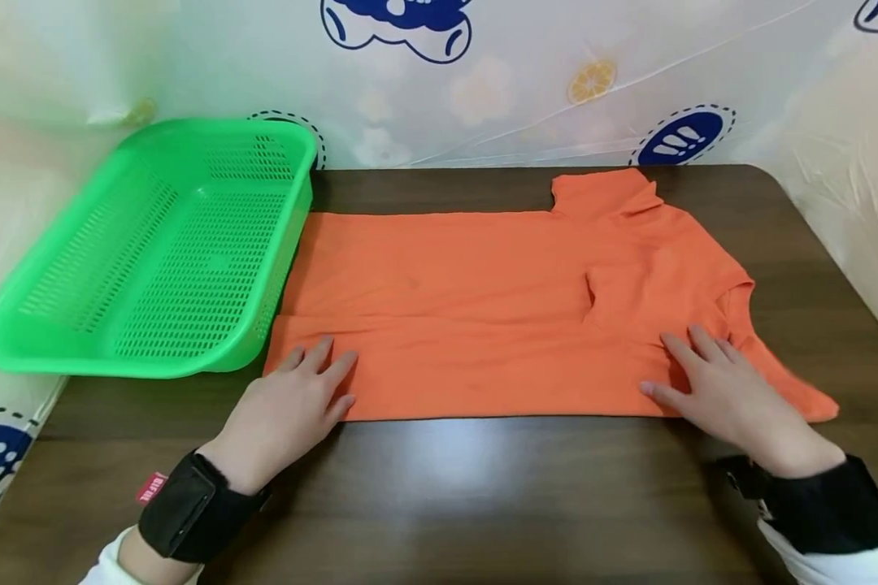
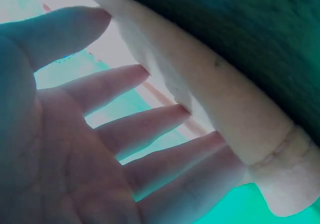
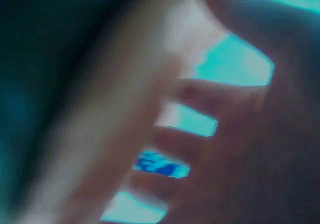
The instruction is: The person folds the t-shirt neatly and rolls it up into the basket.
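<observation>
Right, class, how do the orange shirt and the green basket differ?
The shirt is orange; the basket is green. The shirt lies flat, while the basket has raised sides. The left hand and right hand touch the shirt; neither touches the basket. Each is mainly one plain colour.

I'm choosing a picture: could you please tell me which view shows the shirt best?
The head view: the shirt lies on the table, its outline nearly all in sight. The left wrist view shows only a discoloured strip of it; the right wrist view, a blurred one.
</observation>
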{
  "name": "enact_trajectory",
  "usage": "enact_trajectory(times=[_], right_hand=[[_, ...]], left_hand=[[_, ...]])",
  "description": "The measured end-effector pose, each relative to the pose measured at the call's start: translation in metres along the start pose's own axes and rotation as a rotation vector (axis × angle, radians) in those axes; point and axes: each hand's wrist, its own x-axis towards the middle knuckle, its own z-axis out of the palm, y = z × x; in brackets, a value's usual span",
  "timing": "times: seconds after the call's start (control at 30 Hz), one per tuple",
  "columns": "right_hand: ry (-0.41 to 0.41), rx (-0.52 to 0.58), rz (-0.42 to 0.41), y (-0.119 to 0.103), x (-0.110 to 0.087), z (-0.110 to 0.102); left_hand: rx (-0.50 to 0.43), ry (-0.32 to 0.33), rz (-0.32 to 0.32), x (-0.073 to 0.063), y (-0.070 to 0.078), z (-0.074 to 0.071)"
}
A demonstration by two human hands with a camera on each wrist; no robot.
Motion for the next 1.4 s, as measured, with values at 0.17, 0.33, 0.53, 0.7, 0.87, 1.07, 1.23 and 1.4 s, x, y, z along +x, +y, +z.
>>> enact_trajectory(times=[0.17, 0.33, 0.53, 0.7, 0.87, 1.07, 1.23, 1.4], right_hand=[[-0.022, 0.021, 0.03, 0.009, -0.018, 0.021], [-0.018, 0.025, 0.049, 0.007, -0.032, 0.026], [-0.027, 0.022, 0.067, 0.007, -0.044, 0.029], [-0.011, -0.004, 0.1, 0.014, -0.053, 0.03], [0.031, -0.031, 0.114, 0.021, -0.064, 0.03], [0.016, -0.035, 0.095, 0.022, -0.064, 0.03], [0.017, -0.043, 0.089, 0.029, -0.049, 0.015], [-0.004, -0.023, 0.034, 0.042, -0.036, 0.007]], left_hand=[[0.033, 0.024, 0.022, -0.008, -0.006, -0.006], [0.009, 0.059, 0.04, -0.019, -0.007, -0.01], [-0.004, 0.082, 0.049, -0.03, -0.004, -0.009], [-0.035, 0.1, 0.061, -0.032, 0.001, -0.007], [-0.046, 0.087, 0.061, -0.032, 0.007, 0.0], [-0.036, 0.054, 0.045, -0.035, 0.004, 0.003], [-0.077, -0.021, 0.019, -0.03, -0.005, -0.008], [-0.06, 0.025, 0.001, -0.028, -0.012, -0.003]])
